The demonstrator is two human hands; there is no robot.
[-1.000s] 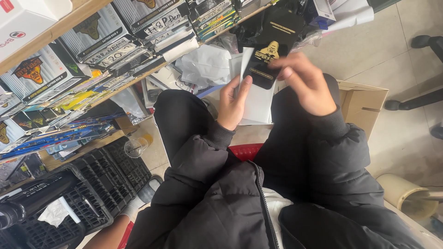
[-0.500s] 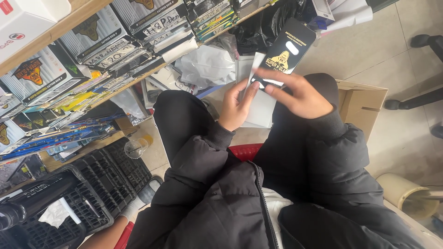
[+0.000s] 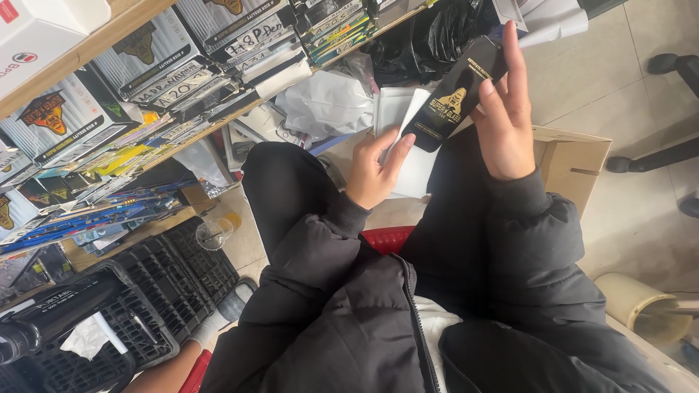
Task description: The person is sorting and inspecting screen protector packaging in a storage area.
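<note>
I sit in a black padded jacket and black trousers, looking down at my lap. My right hand (image 3: pixel 506 116) holds a flat black packet (image 3: pixel 455 94) with a gold emblem, raised and tilted up to the right. My left hand (image 3: pixel 373 171) grips the white sleeve or insert (image 3: pixel 400 116) at the packet's lower left end, thumb and fingers pinching it. A second white sheet lies just below, over my knees.
Wooden shelves (image 3: pixel 87 47) at upper left carry several stacked flat packets. A crumpled white bag (image 3: pixel 328 102) and a black bag (image 3: pixel 429 36) lie on the floor ahead. A cardboard box (image 3: pixel 571 164) stands at right, black plastic crates (image 3: pixel 138 291) at lower left, a red seat (image 3: pixel 386 239) under me.
My right hand has lifted the black packet higher and further right, fingers now stretched along it. The left hand has followed upward, still at the white insert.
</note>
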